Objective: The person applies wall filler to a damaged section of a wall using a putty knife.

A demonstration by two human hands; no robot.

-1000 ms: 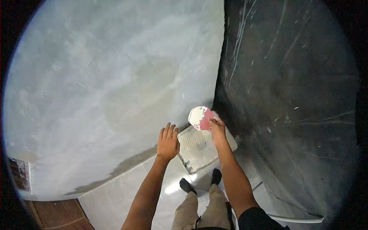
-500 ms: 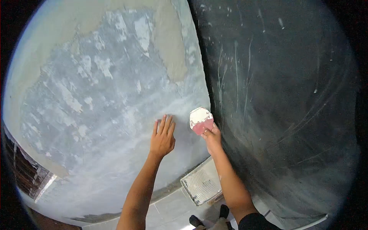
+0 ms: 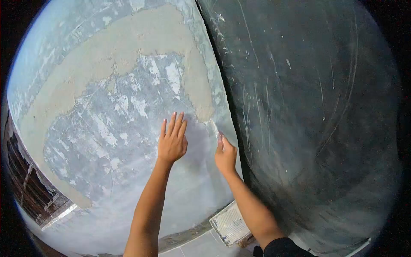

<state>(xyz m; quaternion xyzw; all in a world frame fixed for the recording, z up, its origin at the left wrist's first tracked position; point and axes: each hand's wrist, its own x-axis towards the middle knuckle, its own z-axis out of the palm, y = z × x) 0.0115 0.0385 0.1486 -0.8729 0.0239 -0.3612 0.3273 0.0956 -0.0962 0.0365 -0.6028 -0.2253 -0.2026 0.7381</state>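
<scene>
My left hand lies against the pale blue-grey wall with its fingers stretched out and holds nothing. To its right, my right hand grips a scraper, seen almost edge-on, near the wall's right edge. The scraper's tip is at the lower end of a beige filler patch, which curves over a rough area of wall marked with white spots. Whether the blade presses on the wall is hard to tell.
A dark, scratched surface stands on the right beyond a narrow black gap. A whitish ribbed tray sits on the tiled floor below. A barred opening is at the lower left.
The view has shifted, showing more of the upper wall. My right hand has turned the scraper from face-on to edge-on and brought it to the filler's lower end. My left hand stays spread on the wall.
</scene>
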